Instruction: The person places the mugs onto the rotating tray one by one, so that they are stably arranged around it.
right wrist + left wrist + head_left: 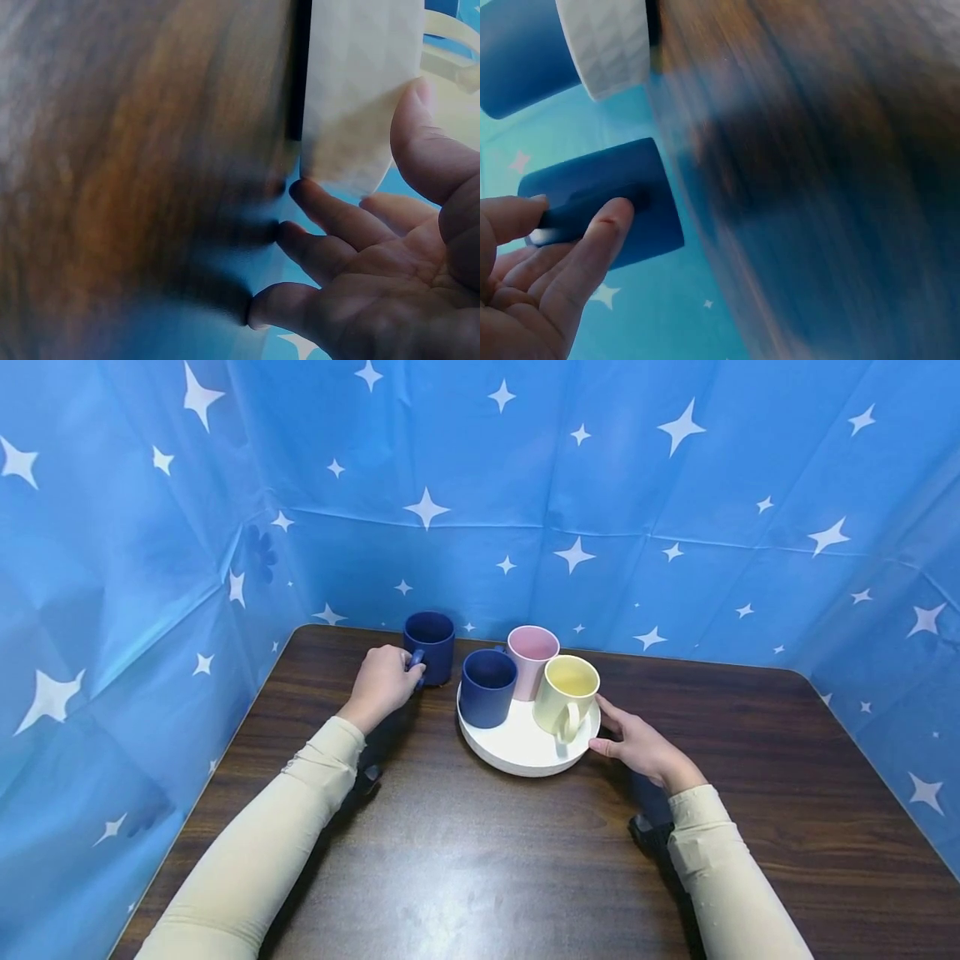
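Note:
My left hand (pixel 384 683) pinches the handle of a dark blue mug (pixel 437 647) between thumb and fingers. That mug is upright at the back left of the table, left of a round white tray (pixel 517 756). In the left wrist view the handle of the blue mug (pixel 649 172) lies between the fingertips. On the tray stand a second dark blue mug (pixel 486 693), a pink mug (pixel 527 672) behind, and a pale yellow mug (pixel 558 702) at the right. My right hand (pixel 637 745) is at the tray's right side, fingers spread, thumb by the rim of the tray (pixel 360 97).
The dark wood table (pixel 450 860) has rounded back corners. Behind it and along both sides hangs a blue curtain (pixel 480 460) with white stars, close to the table's back edge. Dark straps (pixel 651 835) show under the wrists.

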A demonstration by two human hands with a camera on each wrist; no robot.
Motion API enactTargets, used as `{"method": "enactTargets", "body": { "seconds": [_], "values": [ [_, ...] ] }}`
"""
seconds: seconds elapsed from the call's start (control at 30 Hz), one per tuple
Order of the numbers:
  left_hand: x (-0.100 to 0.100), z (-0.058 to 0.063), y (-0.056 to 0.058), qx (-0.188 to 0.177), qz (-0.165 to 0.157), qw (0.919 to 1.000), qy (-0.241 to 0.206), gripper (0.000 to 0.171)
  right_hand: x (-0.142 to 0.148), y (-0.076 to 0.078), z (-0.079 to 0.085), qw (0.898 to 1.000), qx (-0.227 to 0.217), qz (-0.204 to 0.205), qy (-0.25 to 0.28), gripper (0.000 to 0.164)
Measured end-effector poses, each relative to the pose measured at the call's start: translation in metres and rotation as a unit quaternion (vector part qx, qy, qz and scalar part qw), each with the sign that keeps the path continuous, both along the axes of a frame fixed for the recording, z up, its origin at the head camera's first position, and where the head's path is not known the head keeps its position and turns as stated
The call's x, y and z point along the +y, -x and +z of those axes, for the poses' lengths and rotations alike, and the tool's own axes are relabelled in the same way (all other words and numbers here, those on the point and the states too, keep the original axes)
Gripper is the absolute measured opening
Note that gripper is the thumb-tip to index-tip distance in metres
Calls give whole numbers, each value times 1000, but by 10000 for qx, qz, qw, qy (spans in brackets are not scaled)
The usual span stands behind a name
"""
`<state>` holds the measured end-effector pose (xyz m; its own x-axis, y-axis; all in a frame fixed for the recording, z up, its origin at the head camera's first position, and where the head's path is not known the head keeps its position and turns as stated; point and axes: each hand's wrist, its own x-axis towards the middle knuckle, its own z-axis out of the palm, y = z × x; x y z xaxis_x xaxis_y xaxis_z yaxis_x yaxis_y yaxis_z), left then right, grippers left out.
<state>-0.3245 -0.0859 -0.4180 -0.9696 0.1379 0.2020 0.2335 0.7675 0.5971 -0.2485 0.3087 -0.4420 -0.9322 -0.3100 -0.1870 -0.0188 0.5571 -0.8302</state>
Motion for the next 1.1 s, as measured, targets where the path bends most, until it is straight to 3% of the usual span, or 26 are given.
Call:
{"method": "enactTargets", "body": {
  "seconds": [0.7, 1.1],
  "values": [
    [-26, 29, -35, 604, -486, 9966, 265, 28, -1, 1, 1, 10000, -48, -56, -19, 83],
    [-38, 50, -57, 629, -814, 9943, 280, 23, -1, 0, 0, 10000, -30, -67, -59, 84]
  ]
}}
